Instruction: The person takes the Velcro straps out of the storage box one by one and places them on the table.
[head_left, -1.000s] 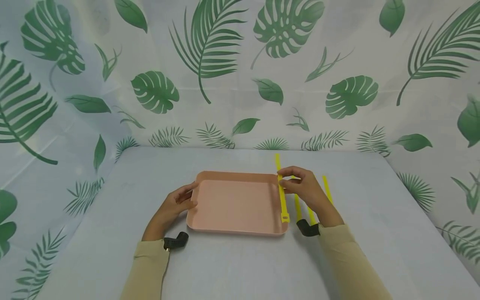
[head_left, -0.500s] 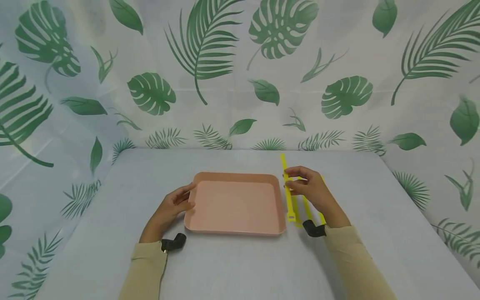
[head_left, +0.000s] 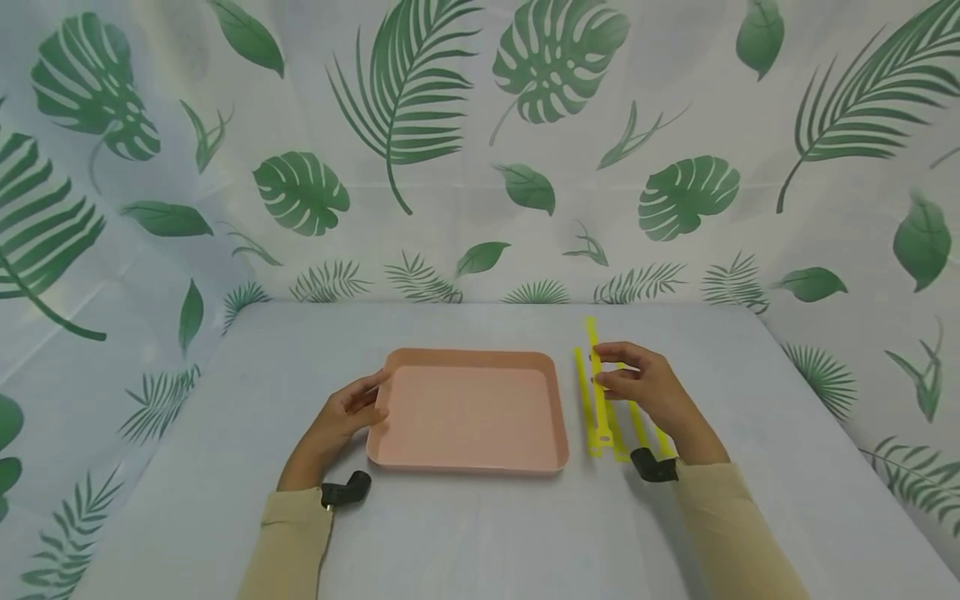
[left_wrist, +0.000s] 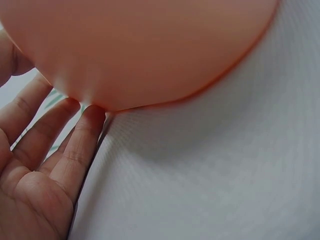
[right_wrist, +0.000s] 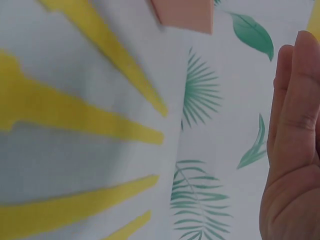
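A shallow pink tray (head_left: pixel 472 417) lies on the table. My left hand (head_left: pixel 341 421) holds its left side, thumb over the rim; in the left wrist view the fingertips (left_wrist: pixel 93 117) touch the tray's edge (left_wrist: pixel 150 55). My right hand (head_left: pixel 652 392) pinches a yellow cable strap (head_left: pixel 601 408) with a slotted lower end, right of the tray. It hangs over several similar yellow straps (head_left: pixel 582 387) laid side by side. The right wrist view shows those straps (right_wrist: pixel 75 107) fanned out, with my right hand (right_wrist: pixel 295 145) at the right edge and a bit of yellow in the corner.
A pale cloth covers the table (head_left: pixel 465 542). Behind it stands a white backdrop (head_left: pixel 450 225) with green leaves, continuing along both sides. A small black device (head_left: pixel 348 489) sits on the left wrist, another black device (head_left: pixel 654 465) on the right.
My right hand has moved right with the yellow strap, from over the tray's right rim to above the straps beside it. The left hand keeps hold of the tray.
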